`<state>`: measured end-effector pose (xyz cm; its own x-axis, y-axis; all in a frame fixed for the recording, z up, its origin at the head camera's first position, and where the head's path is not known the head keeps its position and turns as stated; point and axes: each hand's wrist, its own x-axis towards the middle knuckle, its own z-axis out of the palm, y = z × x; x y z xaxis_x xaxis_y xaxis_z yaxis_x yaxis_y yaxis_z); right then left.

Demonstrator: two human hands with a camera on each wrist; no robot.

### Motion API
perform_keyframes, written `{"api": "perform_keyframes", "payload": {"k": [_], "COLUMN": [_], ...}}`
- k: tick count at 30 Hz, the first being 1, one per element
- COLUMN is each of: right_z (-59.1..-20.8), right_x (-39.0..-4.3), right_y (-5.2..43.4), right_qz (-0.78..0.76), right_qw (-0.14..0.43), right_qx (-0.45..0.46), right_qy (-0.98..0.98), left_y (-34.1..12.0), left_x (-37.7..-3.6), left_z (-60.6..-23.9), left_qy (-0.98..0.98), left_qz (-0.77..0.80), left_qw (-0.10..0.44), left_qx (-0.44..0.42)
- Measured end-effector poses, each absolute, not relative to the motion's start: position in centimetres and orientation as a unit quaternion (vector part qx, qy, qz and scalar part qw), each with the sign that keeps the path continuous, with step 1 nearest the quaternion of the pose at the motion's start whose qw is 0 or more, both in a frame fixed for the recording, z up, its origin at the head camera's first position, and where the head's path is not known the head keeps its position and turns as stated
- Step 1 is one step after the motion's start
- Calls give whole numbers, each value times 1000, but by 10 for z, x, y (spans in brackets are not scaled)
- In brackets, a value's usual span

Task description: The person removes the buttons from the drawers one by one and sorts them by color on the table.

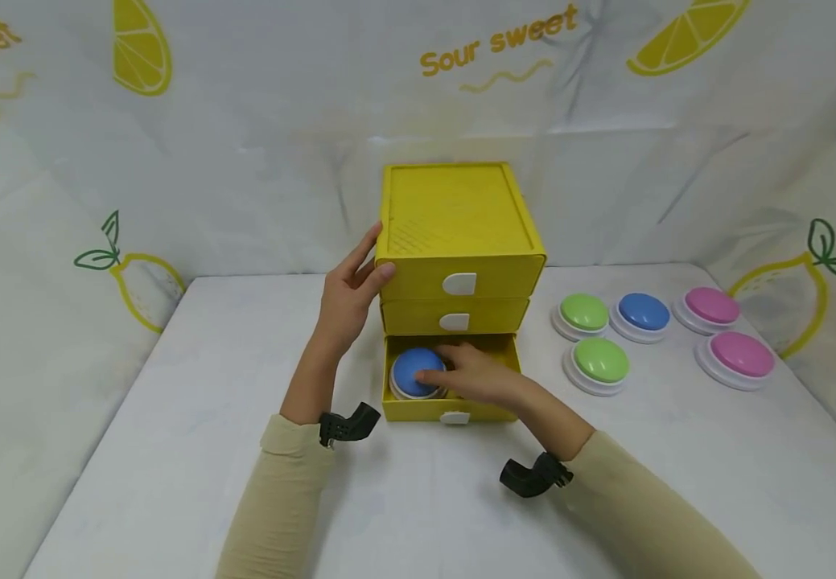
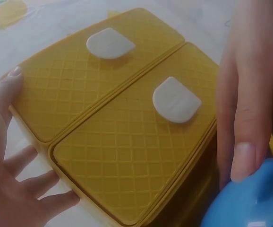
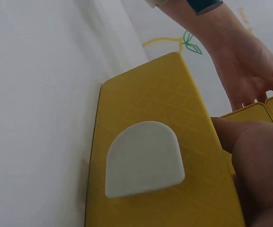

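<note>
A yellow drawer cabinet (image 1: 461, 211) with white tab handles stands in the middle of the table, its bottom drawer (image 1: 413, 411) pulled out. In the left part of that drawer sits a blue domed button (image 1: 410, 368) on a white round base. My right hand (image 1: 471, 374) reaches into the drawer and holds the button from its right side, thumb on the dome; the other fingertips are partly hidden. My left hand (image 1: 345, 301) rests against the cabinet's left side, thumb at the front edge of the top drawer (image 2: 80, 80) and fingers spread along the side wall.
Right of the cabinet on the white table (image 1: 171, 450) lie two green buttons (image 1: 601, 359), another blue button (image 1: 644, 311) and two pink buttons (image 1: 742, 354). The middle drawer (image 1: 418, 318) is closed. A lemon-print cloth (image 1: 280, 145) hangs behind.
</note>
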<state>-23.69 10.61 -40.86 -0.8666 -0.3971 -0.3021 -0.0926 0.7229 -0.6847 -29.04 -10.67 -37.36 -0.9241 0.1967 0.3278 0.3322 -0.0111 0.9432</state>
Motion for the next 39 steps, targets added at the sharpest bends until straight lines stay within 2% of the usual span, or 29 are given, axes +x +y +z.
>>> {"api": "perform_keyframes", "payload": {"k": [4, 14, 22, 39], "right_z": [-410, -409, -410, -402], "right_x": [-237, -236, -238, -217], "right_y": [103, 98, 96, 108], "right_qz": [-347, -390, -420, -480], "right_qw": [230, 204, 218, 93], "right_qx": [-134, -136, -136, -105], "right_qy": [899, 888, 870, 866], "left_y": [-108, -107, -107, -106], "left_x": [-290, -289, -289, -290], "left_z": [-374, -374, -373, -373], "left_qy": [-704, -703, -700, -704], "left_qz": [-683, -684, -686, -683], "left_qw": [47, 46, 47, 52], "left_qx": [-188, -186, -192, -187]}}
